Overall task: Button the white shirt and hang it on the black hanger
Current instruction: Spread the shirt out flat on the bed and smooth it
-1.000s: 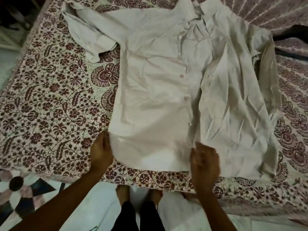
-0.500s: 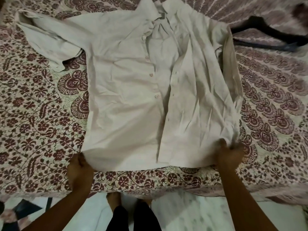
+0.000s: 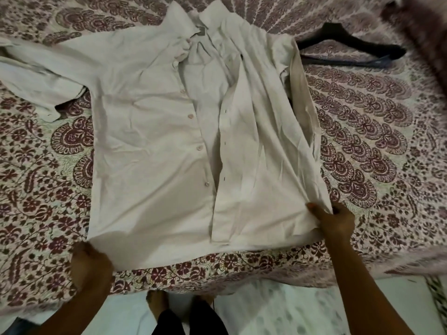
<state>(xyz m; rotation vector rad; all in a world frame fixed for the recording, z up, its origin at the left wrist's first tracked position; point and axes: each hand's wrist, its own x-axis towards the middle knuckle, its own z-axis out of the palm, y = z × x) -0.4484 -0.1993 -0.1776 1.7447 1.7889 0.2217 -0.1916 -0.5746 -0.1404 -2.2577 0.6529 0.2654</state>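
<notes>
The white shirt [image 3: 154, 146] lies front up and unbuttoned on the patterned bedspread, collar at the far side. Its button placket runs down the middle and the right front panel lies folded over beside it. My left hand [image 3: 90, 264] grips the hem's lower left corner. At the lower right corner, my right hand [image 3: 335, 222] pinches the hem. The black hanger [image 3: 348, 43] lies flat on the bed past the shirt's right shoulder, partly hidden by the shirt.
The maroon-and-cream bedspread [image 3: 375, 141] covers the bed, whose near edge runs just behind my hands. Below it are a pale floor [image 3: 278, 313] and my bare feet [image 3: 157, 303]. The shirt's left sleeve [image 3: 36, 78] stretches toward the left edge.
My right hand moved from the shirt's middle hem out to its right corner and took hold. The view has shifted right, bringing the hanger into sight. The shirt lies flatter.
</notes>
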